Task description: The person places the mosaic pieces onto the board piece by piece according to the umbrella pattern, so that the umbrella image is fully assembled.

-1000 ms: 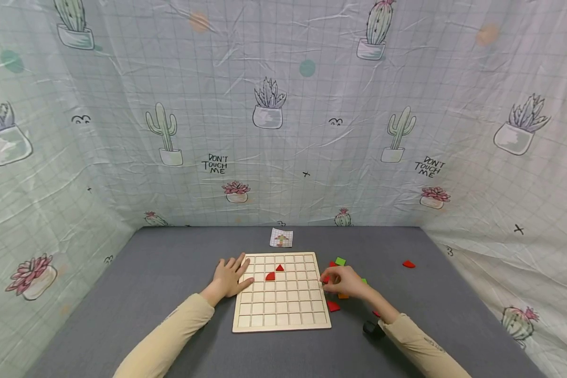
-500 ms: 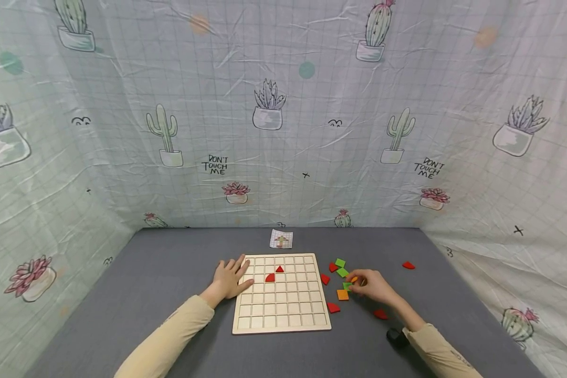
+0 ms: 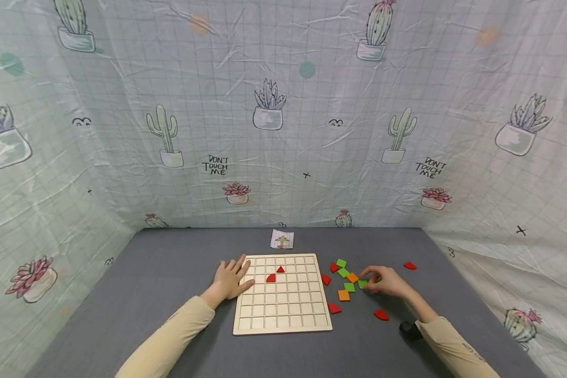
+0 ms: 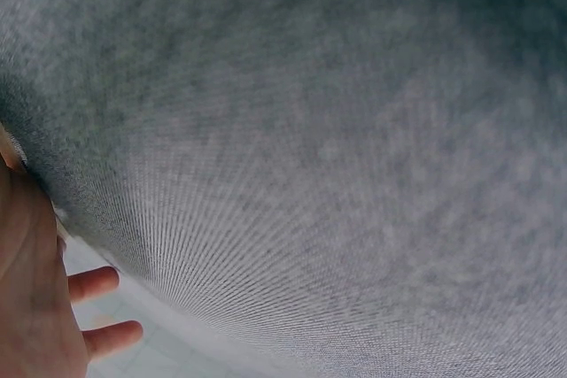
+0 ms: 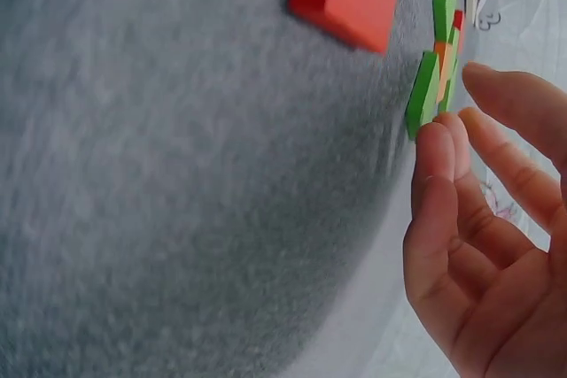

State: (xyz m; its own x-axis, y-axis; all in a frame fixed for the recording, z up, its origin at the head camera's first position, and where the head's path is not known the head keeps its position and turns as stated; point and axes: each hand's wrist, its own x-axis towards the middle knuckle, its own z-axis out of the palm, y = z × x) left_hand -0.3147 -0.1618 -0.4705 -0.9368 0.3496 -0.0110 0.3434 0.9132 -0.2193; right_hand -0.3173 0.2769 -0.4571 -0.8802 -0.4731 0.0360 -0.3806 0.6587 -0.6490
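Observation:
My left hand (image 3: 227, 279) lies flat with spread fingers on the left edge of a wooden grid board (image 3: 283, 310). A red quarter-circle tile (image 3: 271, 278) and a red triangle tile (image 3: 281, 269) sit in the board's upper cells. To the right, my right hand (image 3: 386, 281) has its bent fingers at a green square tile (image 3: 362, 284). In the right wrist view, that green tile (image 5: 423, 95) stands at the thumb tip, with gaps between the fingers; whether they touch is unclear. Nearby lie an orange square tile (image 3: 352, 277) and another green tile (image 3: 349, 287).
More tiles lie right of the board, among them an orange square (image 3: 343, 295) and a red piece (image 3: 334, 308). Two red pieces lie farther out, a near one (image 3: 381, 315) and a far one (image 3: 409, 265). Behind the board is a pattern card (image 3: 282, 239) on the grey table.
My right hand has moved right, from the board's right edge past the orange tile to the green tile, uncovering several tiles. The left hand has stayed in place.

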